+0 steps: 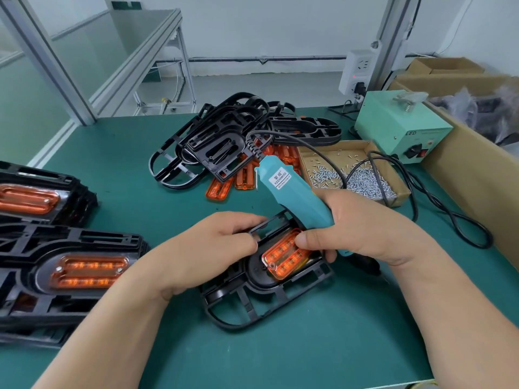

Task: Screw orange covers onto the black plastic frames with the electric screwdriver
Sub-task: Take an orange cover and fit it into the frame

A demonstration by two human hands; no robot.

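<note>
Your tabletop (pixel 126 169) is a flat, dark teal-green. The electric screwdriver (pixel 283 186) is a brighter turquoise, with a white label (pixel 279 176) printed in dark letters. The cable (pixel 415 203) is black. The orange cover (pixel 283 255) is translucent amber-orange with two rows of fine ribbing, and the black frame (pixel 252 307) around it is plain, unpatterned black. The pile of frames (pixel 224 144) is black too, and the loose covers (pixel 224 186) are the same orange. The cardboard tray (pixel 359 148) is brown and its screws (pixel 365 183) are silver. The power box (pixel 393 127) is mint green with a red switch (pixel 420 153).

White wall (pixel 252 23), green bench (pixel 126 164), aluminium post (pixel 49 57)
</note>
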